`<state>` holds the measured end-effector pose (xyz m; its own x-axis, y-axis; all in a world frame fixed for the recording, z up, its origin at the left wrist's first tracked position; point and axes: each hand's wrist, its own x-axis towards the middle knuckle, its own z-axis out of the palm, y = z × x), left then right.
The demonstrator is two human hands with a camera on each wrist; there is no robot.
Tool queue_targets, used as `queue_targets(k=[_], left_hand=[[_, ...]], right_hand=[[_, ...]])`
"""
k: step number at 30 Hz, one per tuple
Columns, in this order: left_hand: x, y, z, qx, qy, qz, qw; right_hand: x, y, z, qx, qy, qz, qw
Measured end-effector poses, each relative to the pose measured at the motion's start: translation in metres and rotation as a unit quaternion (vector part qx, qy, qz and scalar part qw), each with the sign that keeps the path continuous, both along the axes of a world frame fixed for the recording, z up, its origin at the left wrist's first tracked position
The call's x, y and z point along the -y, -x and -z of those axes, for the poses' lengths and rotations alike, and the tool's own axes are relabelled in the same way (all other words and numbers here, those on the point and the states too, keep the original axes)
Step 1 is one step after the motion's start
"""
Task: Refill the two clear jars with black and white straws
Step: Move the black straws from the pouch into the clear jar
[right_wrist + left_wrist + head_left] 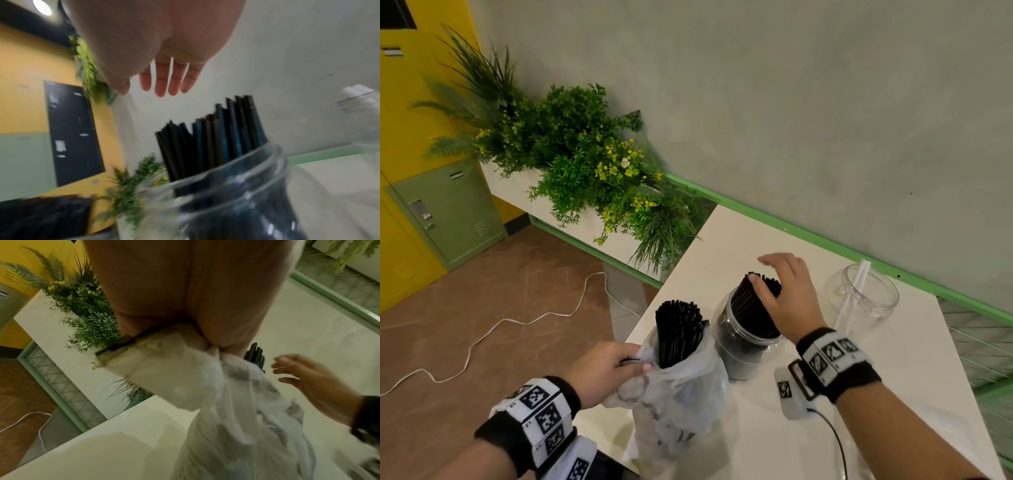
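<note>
On the white table [893, 394] a clear jar [743, 353] holds a leaning bunch of black straws [753, 308]. My right hand [787, 294] hovers just over their tops with straight, spread fingers [164, 81] and holds nothing. Left of the jar, a clear plastic bag [678, 394] stands with more black straws [678, 329] sticking out. My left hand [609, 370] grips the bag's rim [164, 353] at its left side. At the back right a second clear jar [866, 291] holds two or three white straws [854, 291].
A planter of green plants [585, 164] runs along the grey wall left of the table. A white cable [500, 325] lies on the brown floor. A small white device [791, 394] with a black cord hangs under my right wrist. The table's left edge is under the bag.
</note>
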<state>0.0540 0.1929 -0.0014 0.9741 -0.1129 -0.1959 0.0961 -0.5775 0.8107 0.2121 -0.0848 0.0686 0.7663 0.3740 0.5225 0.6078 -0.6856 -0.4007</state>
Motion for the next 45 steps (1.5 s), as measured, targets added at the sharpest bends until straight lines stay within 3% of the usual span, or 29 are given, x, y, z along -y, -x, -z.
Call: queue_targets(k=[2,5,8,12,14,18,22,25,31,36,38,42,45], left_hand=[[0.001,0.000,0.000,0.002,0.007,-0.003,1.000],[0.002,0.000,0.000,0.010,0.005,-0.006,1.000],[0.002,0.000,0.001,0.030,-0.013,-0.005,0.999],[0.008,0.001,-0.001,0.040,0.014,0.017,0.999],[0.011,0.001,-0.001,0.037,0.018,0.033,0.999],[0.016,0.006,0.000,0.033,0.026,0.020,0.999],[0.016,0.010,-0.010,0.084,0.058,-0.027,0.994],[0.014,0.009,-0.009,0.110,0.024,-0.065,0.992],[0.013,0.009,0.000,0.034,-0.044,-0.091,0.994],[0.014,0.009,-0.002,0.036,-0.057,-0.071,0.995],[0.016,0.008,-0.004,0.039,-0.069,-0.063,0.995],[0.019,0.007,-0.009,0.044,-0.082,-0.047,0.995],[0.017,0.008,-0.009,0.046,-0.098,-0.044,0.993]], right_hand=[[-0.006,0.034,0.001,-0.013,-0.020,-0.067,0.997],[-0.015,0.079,0.024,-0.145,0.045,-0.146,0.978],[-0.021,0.096,0.053,-0.248,0.095,-0.128,0.955],[-0.031,0.095,0.069,-0.356,0.022,-0.098,0.929],[-0.037,0.092,0.074,-0.383,0.028,-0.105,0.918],[-0.046,0.096,0.077,-0.343,-0.008,-0.095,0.934],[-0.049,0.098,0.067,-0.229,-0.087,-0.123,0.962],[-0.047,0.097,0.067,-0.175,-0.075,-0.142,0.971],[-0.031,0.101,0.077,-0.249,0.017,-0.159,0.955],[-0.032,0.101,0.085,-0.330,0.031,-0.114,0.936],[-0.036,0.102,0.084,-0.298,0.047,-0.087,0.949],[-0.046,0.107,0.069,-0.106,-0.003,-0.084,0.991],[-0.054,0.104,0.061,-0.152,-0.074,-0.109,0.980]])
